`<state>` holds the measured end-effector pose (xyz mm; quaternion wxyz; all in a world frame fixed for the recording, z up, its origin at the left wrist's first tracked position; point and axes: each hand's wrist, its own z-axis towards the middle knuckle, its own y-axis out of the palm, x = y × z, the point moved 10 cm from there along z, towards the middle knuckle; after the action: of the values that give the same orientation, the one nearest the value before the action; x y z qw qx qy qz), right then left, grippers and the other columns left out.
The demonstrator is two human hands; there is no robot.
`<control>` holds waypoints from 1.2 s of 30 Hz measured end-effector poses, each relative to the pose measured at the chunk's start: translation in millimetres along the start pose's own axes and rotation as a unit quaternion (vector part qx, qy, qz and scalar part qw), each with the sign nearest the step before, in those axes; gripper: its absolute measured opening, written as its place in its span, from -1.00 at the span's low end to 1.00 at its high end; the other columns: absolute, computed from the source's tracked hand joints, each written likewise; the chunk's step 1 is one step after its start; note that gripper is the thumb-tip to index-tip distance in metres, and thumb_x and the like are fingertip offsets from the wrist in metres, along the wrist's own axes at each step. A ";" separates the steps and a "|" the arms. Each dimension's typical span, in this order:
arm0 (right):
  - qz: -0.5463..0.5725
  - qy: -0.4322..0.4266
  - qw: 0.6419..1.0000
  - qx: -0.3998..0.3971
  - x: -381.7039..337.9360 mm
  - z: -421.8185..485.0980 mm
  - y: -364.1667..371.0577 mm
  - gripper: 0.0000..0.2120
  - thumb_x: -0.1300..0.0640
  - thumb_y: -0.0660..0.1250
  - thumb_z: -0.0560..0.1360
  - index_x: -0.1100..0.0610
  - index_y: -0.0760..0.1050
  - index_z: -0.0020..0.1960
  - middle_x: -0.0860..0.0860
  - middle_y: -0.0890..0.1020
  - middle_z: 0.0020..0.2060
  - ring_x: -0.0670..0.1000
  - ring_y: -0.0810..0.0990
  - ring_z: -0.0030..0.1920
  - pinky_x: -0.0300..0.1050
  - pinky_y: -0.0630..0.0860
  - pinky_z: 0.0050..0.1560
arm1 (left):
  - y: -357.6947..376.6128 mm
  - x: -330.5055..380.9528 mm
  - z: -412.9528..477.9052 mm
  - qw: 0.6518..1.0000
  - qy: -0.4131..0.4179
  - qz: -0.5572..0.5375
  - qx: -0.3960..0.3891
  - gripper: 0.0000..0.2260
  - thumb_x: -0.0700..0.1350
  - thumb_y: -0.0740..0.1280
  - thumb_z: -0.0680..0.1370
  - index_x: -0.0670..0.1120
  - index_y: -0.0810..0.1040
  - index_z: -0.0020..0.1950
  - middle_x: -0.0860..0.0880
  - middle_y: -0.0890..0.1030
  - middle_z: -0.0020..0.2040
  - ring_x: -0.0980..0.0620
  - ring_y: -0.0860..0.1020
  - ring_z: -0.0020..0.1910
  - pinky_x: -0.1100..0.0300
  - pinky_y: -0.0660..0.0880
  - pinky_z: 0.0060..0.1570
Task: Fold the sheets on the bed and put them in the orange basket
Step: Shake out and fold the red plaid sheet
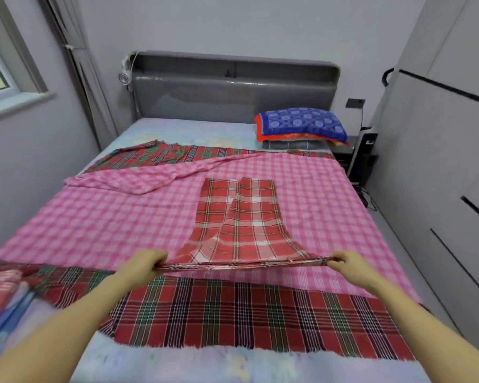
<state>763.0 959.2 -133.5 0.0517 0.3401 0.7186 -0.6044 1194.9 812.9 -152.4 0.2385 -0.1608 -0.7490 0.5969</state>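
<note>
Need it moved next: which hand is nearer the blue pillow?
Right. The right hand lies nearly straight down the bed from the blue pillow; the left hand is farther left.

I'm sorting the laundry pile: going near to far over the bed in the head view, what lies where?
Dark red-and-green plaid sheet, red-and-white plaid sheet, blue patterned pillow, grey headboard. The pink checked sheet overlaps, so it is left out.

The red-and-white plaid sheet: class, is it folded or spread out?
Folded: the red-and-white plaid sheet lies as a narrow strip, stacked layers showing along the edge held by the left hand and right hand.
</note>
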 end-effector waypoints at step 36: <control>-0.028 0.022 0.988 -0.149 -74.4 93.1 277.7 -0.80 0.18 0.23 0.53 0.16 0.61 0.03 0.09 0.66 0.02 0.11 0.59 0.06 -0.10 0.48 0.06 | 236.6 -64.0 13.0 0.895 -0.257 -0.340 -0.130 -0.85 -0.21 0.27 0.52 -0.09 0.55 -0.24 -0.01 0.58 -0.31 0.04 0.50 -0.31 0.24 0.41 -0.25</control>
<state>941.6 854.0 -353.4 0.0690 0.3211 0.8109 -0.4844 1230.8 824.4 -394.9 0.2033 0.2332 -0.8642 0.3968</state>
